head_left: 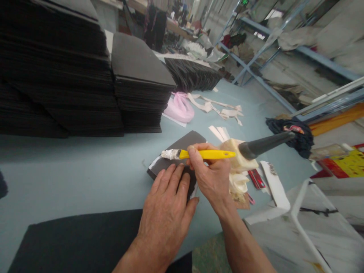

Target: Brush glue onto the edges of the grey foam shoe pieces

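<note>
One thin dark sheet piece (184, 142), probably light and floppy, lies on the desk (85, 170), pinned flat by the spread left hand (167, 212). Clamped mid-handle in the right hand (212, 176): yellow brush (217, 154), bristles seemingly wet; grip the handle only.

Bare worktop (71, 170) lies open across the middle left of the frame, left of the left hand (166, 212). Tall stacks of dark sheets (51, 76) wall off the upper left. A pink bundle (179, 108) and cloth strips (218, 108) lie at upper centre. Right of centre a black handle (264, 146) juts over crowded scraps (239, 182), and a dark sheet (79, 239) covers the lower left
</note>
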`<action>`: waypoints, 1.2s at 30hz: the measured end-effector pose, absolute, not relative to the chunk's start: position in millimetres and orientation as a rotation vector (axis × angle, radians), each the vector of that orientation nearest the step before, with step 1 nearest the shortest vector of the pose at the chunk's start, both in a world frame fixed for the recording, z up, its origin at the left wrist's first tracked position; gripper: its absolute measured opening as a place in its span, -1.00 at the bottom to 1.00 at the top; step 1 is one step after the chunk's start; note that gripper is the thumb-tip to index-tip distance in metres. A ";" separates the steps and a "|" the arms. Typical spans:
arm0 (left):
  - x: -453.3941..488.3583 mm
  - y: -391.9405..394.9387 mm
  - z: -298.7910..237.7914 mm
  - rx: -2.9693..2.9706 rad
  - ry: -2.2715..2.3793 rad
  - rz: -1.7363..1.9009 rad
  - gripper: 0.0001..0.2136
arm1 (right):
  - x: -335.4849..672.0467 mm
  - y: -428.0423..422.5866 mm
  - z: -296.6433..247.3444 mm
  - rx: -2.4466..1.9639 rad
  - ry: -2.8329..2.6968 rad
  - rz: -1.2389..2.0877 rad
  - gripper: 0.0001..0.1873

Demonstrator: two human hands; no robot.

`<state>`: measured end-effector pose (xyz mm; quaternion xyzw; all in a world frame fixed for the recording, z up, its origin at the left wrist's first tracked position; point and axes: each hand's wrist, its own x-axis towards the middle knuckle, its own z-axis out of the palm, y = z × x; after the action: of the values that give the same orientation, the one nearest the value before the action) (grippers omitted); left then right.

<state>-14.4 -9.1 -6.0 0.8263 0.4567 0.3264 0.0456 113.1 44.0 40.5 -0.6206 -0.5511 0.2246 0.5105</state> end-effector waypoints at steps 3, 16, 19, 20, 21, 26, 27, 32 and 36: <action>-13.7 -9.7 -7.9 2.541 1.410 1.014 -0.55 | 117.7 49.6 39.9 -1.495 -1.304 0.536 -0.77; -12.0 -9.5 -10.3 2.544 1.426 1.008 -0.54 | 110.8 49.8 44.5 -1.460 -1.322 0.571 -0.81; -11.0 -10.8 -11.0 2.535 1.437 1.014 -0.55 | 114.5 51.7 44.8 -1.488 -1.299 0.502 -0.80; -10.8 -10.8 -11.1 2.531 1.439 1.015 -0.55 | 114.1 51.0 45.6 -1.479 -1.300 0.519 -0.80; -10.8 -10.7 -11.1 2.529 1.439 1.016 -0.56 | 113.1 49.9 46.4 -1.465 -1.309 0.550 -0.81; -13.5 -7.1 -11.5 2.568 1.422 1.061 -0.57 | 110.0 49.3 47.8 -1.446 -1.366 0.592 -0.84; -14.4 -6.3 -11.4 2.585 1.415 1.066 -0.57 | 111.4 51.0 47.4 -1.460 -1.365 0.559 -0.84; -17.0 -4.9 -9.9 2.642 1.421 1.084 -0.58 | 122.7 62.2 46.6 -1.539 -1.378 0.430 -0.80; -15.7 -5.1 -8.5 2.646 1.432 1.102 -0.58 | 130.7 68.6 47.9 -1.569 -1.391 0.390 -0.77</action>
<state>-15.7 -5.1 -8.5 0.8255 0.4466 0.3436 -0.0313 130.7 68.6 47.9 -0.6440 -0.5709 0.1602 0.4834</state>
